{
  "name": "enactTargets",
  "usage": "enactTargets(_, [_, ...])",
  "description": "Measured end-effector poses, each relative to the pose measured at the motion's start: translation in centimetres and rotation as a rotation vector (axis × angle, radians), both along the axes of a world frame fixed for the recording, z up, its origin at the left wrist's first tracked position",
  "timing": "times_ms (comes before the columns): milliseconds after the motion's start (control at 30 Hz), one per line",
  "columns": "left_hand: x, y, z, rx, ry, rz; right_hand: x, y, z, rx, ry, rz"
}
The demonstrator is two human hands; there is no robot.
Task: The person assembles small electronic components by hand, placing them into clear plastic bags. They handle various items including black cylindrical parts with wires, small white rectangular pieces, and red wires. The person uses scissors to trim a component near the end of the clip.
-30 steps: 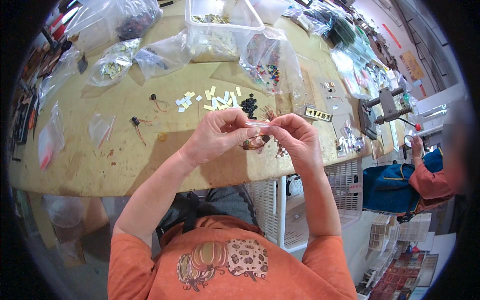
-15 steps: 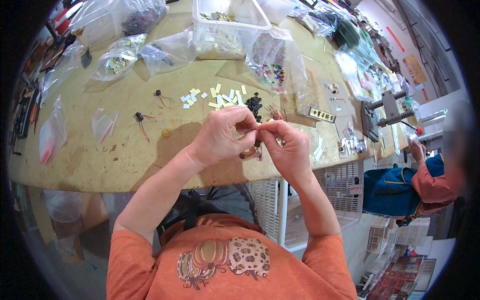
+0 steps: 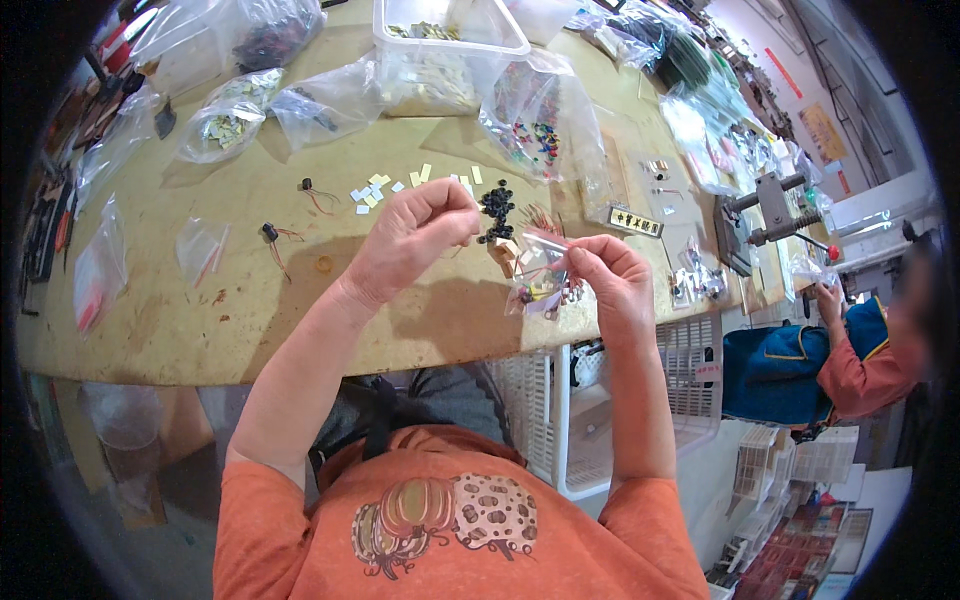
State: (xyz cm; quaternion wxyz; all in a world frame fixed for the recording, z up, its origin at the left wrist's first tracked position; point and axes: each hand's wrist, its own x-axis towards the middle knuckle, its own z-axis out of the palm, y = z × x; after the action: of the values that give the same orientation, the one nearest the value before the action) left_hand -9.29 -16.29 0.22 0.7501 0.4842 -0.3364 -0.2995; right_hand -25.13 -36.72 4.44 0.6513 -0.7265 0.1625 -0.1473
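Note:
My right hand (image 3: 612, 285) pinches the top edge of a small clear plastic bag (image 3: 541, 298). Small coloured parts show through the film, and the bag hangs over the table's near side. Apart from it, to the left, my left hand (image 3: 415, 232) is closed with fingers curled together; whatever is between them is hidden. Just beyond the hands lie a pile of small black round parts (image 3: 497, 207) and a bunch of thin reddish wires (image 3: 540, 220). Brown blocks (image 3: 503, 257) sit beside the bag. Pale rectangular pieces (image 3: 370, 192) are scattered past my left hand.
Farther back stand a clear plastic bin (image 3: 450, 45) of pale pieces and a bag of coloured parts (image 3: 536, 140). Two black wired components (image 3: 269, 232) lie at left. A hand press (image 3: 775, 215) stands at right, near another person (image 3: 850, 345). White crates (image 3: 535, 415) sit below the table edge.
My hands have come apart: the left moved up and left, the right moved right. The small bag, mostly hidden behind my fingers before, now hangs in plain sight from my right hand.

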Motion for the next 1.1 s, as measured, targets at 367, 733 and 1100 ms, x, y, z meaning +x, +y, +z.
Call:
enactTargets(367, [-1.8, -1.4, -1.7, 0.034, 0.115, -0.288, 1.8, 3.0, -0.3, 0.106, -0.122, 0.009])
enactTargets(733, [-1.7, -1.0, -0.5, 0.186, 0.137, -0.235, 0.9, 2.6, -2.1, 0.247, -0.052, 0.052])
enactTargets(1100, [-2.4, -1.6, -0.8, 0.025, 0.096, -0.163, 0.6, 4.0, -2.0, 0.366, 0.000, 0.024])
